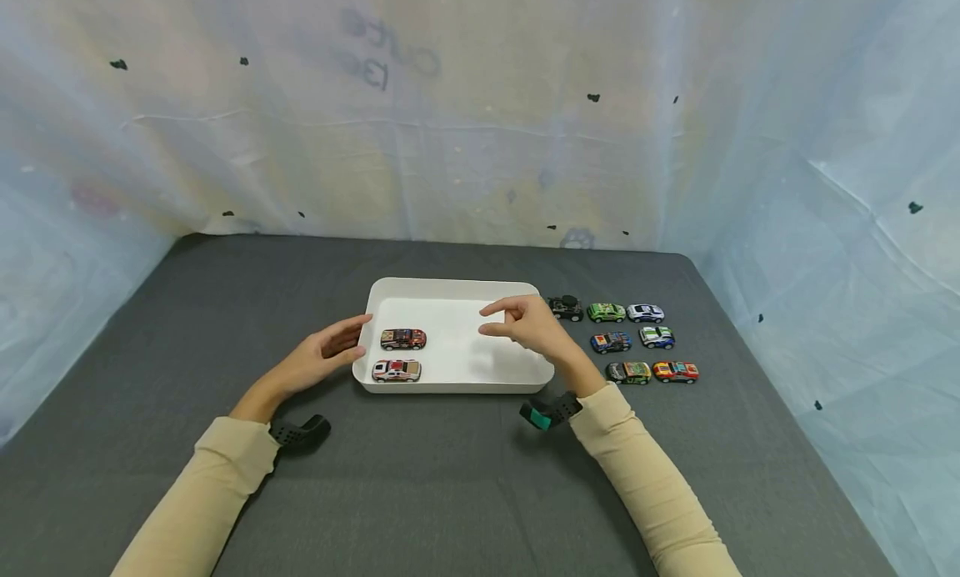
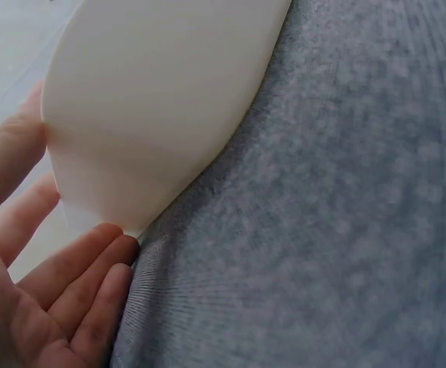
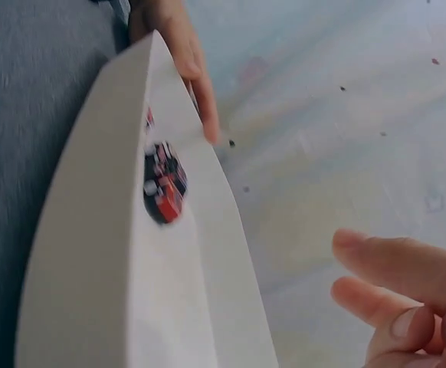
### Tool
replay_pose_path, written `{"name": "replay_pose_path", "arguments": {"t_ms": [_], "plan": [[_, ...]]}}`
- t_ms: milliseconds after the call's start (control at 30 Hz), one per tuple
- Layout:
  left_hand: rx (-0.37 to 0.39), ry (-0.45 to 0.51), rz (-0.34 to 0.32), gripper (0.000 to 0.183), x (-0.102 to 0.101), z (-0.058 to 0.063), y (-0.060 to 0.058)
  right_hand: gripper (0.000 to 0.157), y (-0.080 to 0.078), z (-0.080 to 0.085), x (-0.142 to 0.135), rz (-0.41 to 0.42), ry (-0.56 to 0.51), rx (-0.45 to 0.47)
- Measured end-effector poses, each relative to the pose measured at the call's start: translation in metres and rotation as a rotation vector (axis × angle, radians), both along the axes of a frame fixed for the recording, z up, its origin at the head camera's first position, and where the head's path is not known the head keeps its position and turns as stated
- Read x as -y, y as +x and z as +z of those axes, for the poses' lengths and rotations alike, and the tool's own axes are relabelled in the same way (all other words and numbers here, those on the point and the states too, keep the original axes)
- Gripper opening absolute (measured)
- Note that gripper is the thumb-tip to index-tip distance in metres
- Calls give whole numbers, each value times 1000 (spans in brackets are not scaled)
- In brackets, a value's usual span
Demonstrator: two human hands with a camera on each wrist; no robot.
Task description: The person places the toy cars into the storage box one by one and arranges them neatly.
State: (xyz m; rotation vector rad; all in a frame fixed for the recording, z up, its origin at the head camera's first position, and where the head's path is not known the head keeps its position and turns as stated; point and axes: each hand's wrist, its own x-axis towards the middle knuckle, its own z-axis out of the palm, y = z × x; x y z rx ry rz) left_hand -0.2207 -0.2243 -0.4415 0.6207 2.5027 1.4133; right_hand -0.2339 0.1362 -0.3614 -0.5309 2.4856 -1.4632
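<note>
Against the left end of the white tray (image 1: 450, 388), my left hand (image 1: 318, 358) rests with its fingertips on the outer wall and rim. Up close in the left wrist view, the fingers (image 2: 77, 280) lie extended along the wall's lower edge. Over the tray's right part hovers my right hand (image 1: 528, 323), its thumb and index finger apart and nothing between them. Inside the tray at the left sit two toy cars: a black-and-red one (image 1: 403, 338) and, in front of it, a white-and-red one (image 1: 396, 371).
Right of the tray, several toy cars stand in rows on the grey cloth, among them a black car (image 1: 566, 308), a green car (image 1: 606, 313), a blue car (image 1: 611, 342) and a red-and-yellow car (image 1: 676, 372). A pale curtain (image 1: 465, 143) hangs behind the table.
</note>
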Motion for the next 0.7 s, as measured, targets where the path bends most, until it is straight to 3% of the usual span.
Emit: {"name": "replay_pose_path", "arguments": {"t_ms": [467,700], "plan": [[3,14,11,59,2,-1,0,35,-23,-8,-66,-124,16,-63],[4,10,17,59,4,-3,2,40,-25,-5,-87,-154,7,18]]}}
